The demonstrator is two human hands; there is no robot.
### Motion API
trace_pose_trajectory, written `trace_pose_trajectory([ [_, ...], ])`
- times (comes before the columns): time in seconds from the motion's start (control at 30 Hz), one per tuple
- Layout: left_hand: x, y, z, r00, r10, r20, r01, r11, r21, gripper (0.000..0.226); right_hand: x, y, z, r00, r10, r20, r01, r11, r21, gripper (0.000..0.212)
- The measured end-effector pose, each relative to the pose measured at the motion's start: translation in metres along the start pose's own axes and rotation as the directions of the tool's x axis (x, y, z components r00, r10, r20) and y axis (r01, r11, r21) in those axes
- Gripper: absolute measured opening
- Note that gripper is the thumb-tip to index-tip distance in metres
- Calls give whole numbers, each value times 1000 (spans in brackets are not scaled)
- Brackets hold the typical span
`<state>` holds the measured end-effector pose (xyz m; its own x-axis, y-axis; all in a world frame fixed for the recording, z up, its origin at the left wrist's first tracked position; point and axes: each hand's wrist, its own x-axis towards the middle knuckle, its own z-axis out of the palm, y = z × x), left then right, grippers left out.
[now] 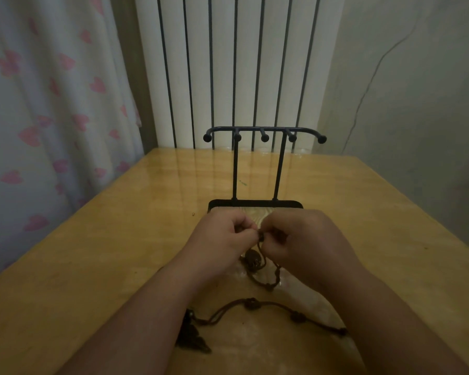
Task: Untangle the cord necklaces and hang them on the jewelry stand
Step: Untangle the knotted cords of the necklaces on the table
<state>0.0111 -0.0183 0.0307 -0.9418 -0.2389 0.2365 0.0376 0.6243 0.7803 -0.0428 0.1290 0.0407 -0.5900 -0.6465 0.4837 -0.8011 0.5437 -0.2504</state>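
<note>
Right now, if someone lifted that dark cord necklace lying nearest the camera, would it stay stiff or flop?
Probably floppy: the cord necklace lies in a loose curve on the table. Its beads and tassel would likely dangle and swing. It looks light, though its thin strands might snag the second necklace.

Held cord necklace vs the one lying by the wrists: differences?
The held necklace is pinched by left hand and right hand; near necklace lies on the table, in neither grip. The held necklace bunches in a small loop; near necklace spreads wide. Both: dark knotted cord.
</note>
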Motion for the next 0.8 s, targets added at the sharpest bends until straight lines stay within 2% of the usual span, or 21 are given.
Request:
trace_pose_trajectory([
  [0.13, 2, 2, 2, 1000, -14, -27, 14, 1000, -11, 17, 2, 0, 2, 997, 80, 15, -80, 997, 3, 3],
  [0.2, 2, 2, 2, 999, -5, -41, 6, 1000, 10, 16, 2, -1, 2, 989, 144, 44, -146, 987, 71, 2],
  [0.27, 1, 2, 1, 999, -1, -53, 0, 1000, -25, 15, 2, 0, 4, 977, 208, 52, -215, 954, 208, 5],
  [0.37, 3, 1, 0, 999, -14, -53, 8, 994, -112, 15, 0, 0, 10, 950, 311, 35, -293, 845, 447, 8],
  [0.47, 6, -1, 1, 998, -60, -2, 55, 932, -358, 16, 1, -2, 12, 915, 398, 69, -338, 660, 671, 11],
  [0.57, 6, -3, 0, 996, -84, 0, 73, 859, -507, 15, 1, -2, 11, 917, 385, 105, -333, 593, 733, 13],
  [0.73, 6, -5, -3, 998, -55, -30, 38, 914, -403, 21, 1, 1, 7, 907, 416, 58, -290, 521, 803, 13],
  [0.8, 4, -4, -2, 999, -32, -40, 17, 943, -333, 19, 1, 2, 7, 919, 394, 19, -256, 560, 788, 12],
])
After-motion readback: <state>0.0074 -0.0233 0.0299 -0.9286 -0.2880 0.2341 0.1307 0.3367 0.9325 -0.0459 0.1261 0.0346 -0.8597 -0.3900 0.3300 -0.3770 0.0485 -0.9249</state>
